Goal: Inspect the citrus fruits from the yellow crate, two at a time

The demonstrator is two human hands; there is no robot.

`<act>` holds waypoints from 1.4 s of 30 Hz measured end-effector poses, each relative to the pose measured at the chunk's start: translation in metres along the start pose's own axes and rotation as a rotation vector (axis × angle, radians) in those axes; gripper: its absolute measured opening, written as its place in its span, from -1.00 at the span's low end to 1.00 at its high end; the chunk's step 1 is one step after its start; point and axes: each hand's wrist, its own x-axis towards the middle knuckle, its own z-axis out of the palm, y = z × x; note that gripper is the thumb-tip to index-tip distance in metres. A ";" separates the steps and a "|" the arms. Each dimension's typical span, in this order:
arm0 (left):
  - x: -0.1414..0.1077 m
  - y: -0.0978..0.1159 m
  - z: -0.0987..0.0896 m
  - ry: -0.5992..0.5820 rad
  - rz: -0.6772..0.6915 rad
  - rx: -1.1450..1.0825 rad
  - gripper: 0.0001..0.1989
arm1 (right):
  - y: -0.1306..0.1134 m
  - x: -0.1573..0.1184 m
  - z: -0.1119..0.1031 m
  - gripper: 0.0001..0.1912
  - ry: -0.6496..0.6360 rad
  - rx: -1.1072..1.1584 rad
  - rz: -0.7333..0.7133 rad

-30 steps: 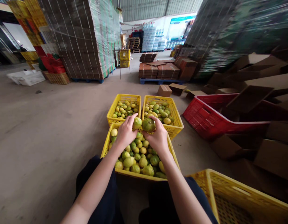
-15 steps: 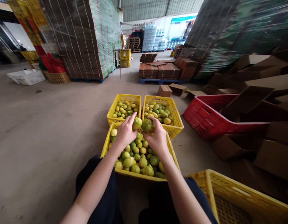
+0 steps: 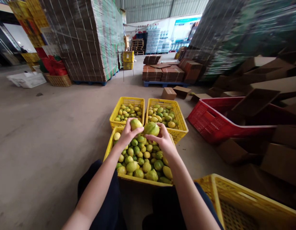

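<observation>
My left hand [image 3: 129,133] grips a yellow-green fruit [image 3: 136,124] between thumb and fingers. Just to its right, a larger green fruit [image 3: 151,128] is held in my right hand [image 3: 163,139]. Both hands are over the far part of the near yellow crate [image 3: 145,181], which holds many green and yellow fruits [image 3: 147,167]. Beyond the hands stand two more yellow crates with similar fruits, one on the left [image 3: 112,121] and one on the right [image 3: 183,129].
A red crate [image 3: 205,124] with cardboard in it stands at right, among loose boxes [image 3: 279,161]. Another yellow crate [image 3: 213,188] is at the lower right. Flattened cartons [image 3: 173,74] lie on a blue pallet ahead; wrapped stacks [image 3: 78,41] stand behind.
Both hands have turned the fruits they hold and moved slightly apart. The left thumb now lies across the front of its fruit, and the right fruit shows a different side.
</observation>
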 end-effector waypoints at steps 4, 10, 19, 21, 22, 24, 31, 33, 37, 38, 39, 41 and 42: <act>0.005 -0.001 0.001 0.067 -0.209 -0.183 -0.57 | -0.002 -0.001 0.003 -0.62 -0.088 0.158 0.072; 0.006 0.006 0.001 -0.004 -0.256 -0.472 -0.69 | 0.001 0.005 0.009 -0.72 -0.106 0.368 0.161; 0.005 0.014 -0.008 -0.024 -0.437 -0.898 -0.72 | 0.006 0.012 0.007 -0.70 0.001 0.666 0.400; 0.007 0.015 -0.011 0.000 -0.473 -0.965 -0.76 | 0.005 0.012 0.006 -0.71 -0.005 0.734 0.435; 0.007 0.015 -0.012 0.011 -0.485 -0.990 -0.79 | 0.005 0.011 0.006 -0.72 -0.011 0.756 0.442; 0.008 0.015 -0.013 0.030 -0.490 -1.033 -0.84 | 0.004 0.011 0.006 -0.76 -0.022 0.787 0.431; 0.008 0.010 -0.011 -0.046 -0.519 -1.171 -0.89 | 0.008 0.013 0.000 -0.81 -0.154 0.971 0.435; 0.009 0.009 -0.011 -0.061 -0.527 -1.192 -0.87 | 0.008 0.013 -0.001 -0.81 -0.183 0.973 0.417; 0.009 0.007 -0.011 -0.058 -0.545 -1.211 -0.88 | 0.007 0.013 -0.001 -0.80 -0.201 0.968 0.384; 0.009 0.007 -0.011 -0.057 -0.545 -1.206 -0.88 | 0.007 0.013 -0.001 -0.80 -0.197 0.972 0.384; 0.009 0.007 -0.011 -0.057 -0.542 -1.198 -0.89 | 0.007 0.013 -0.001 -0.80 -0.191 0.976 0.385; 0.009 0.007 -0.010 -0.062 -0.525 -1.176 -0.90 | 0.008 0.013 -0.001 -0.80 -0.183 0.982 0.388; 0.008 0.007 -0.010 -0.066 -0.511 -1.166 -0.90 | 0.008 0.013 -0.001 -0.79 -0.182 0.984 0.388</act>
